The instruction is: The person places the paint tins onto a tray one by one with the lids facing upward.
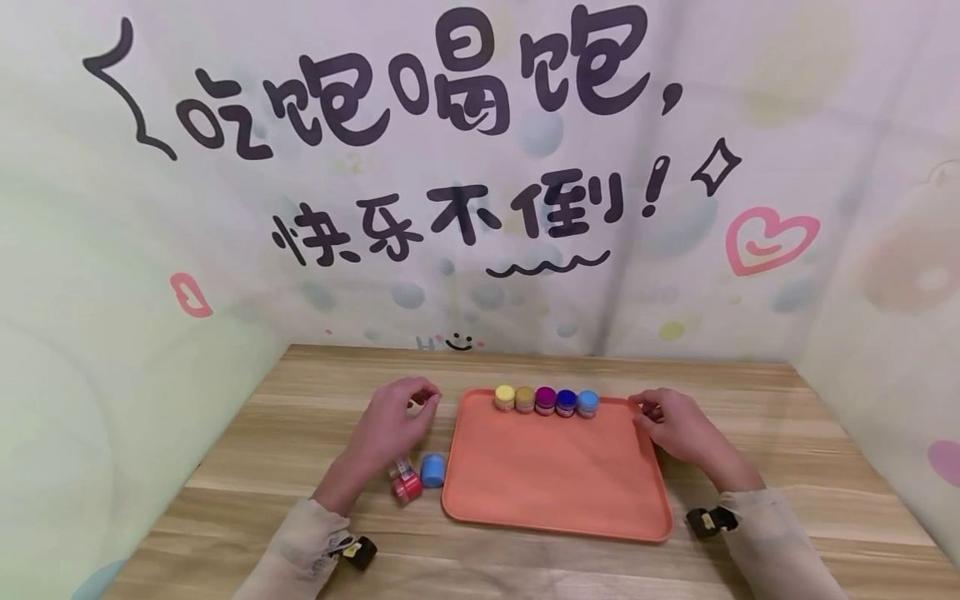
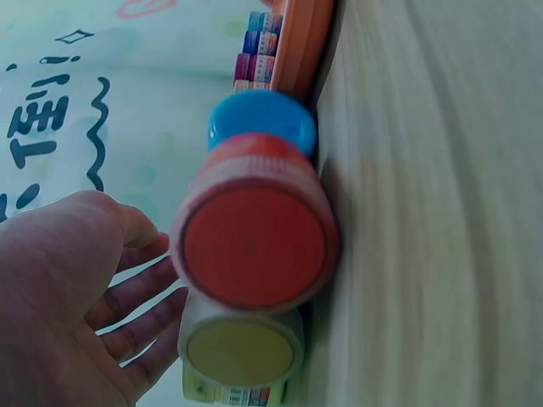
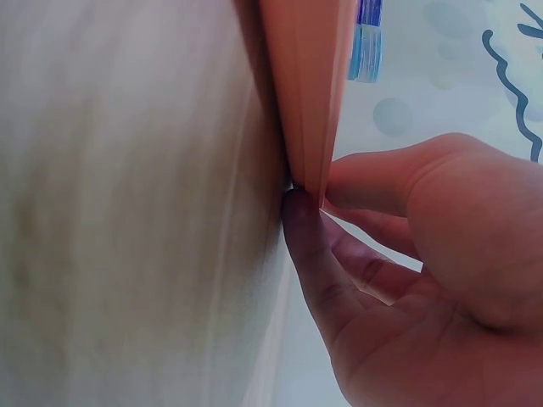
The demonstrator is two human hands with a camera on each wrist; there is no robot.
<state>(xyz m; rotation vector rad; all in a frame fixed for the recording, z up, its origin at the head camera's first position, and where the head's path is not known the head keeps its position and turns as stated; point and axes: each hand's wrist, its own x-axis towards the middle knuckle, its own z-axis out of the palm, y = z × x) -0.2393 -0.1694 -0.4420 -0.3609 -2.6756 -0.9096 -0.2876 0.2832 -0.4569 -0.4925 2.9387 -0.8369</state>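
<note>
An orange tray (image 1: 555, 475) lies on the wooden table. My right hand (image 1: 675, 423) grips its rim near the far right corner; in the right wrist view the thumb and a finger pinch the edge, one above and one below. Along the far rim stands a row of several small paint jars (image 1: 546, 400), with yellow, tan, magenta, dark blue and light blue lids. My left hand (image 1: 393, 421) hovers left of the tray with fingers loosely bent and nothing seen between them. Beside it are a red jar (image 2: 254, 246), a blue jar (image 1: 432, 471) and a yellowish jar (image 2: 242, 352).
Wood-grain table (image 1: 300, 425) surrounds the tray on every side. A printed backdrop (image 1: 480, 300) with dark lettering rises behind the table's far edge, and side panels flank it. Black wrist cameras (image 1: 360, 552) sit on both sleeves.
</note>
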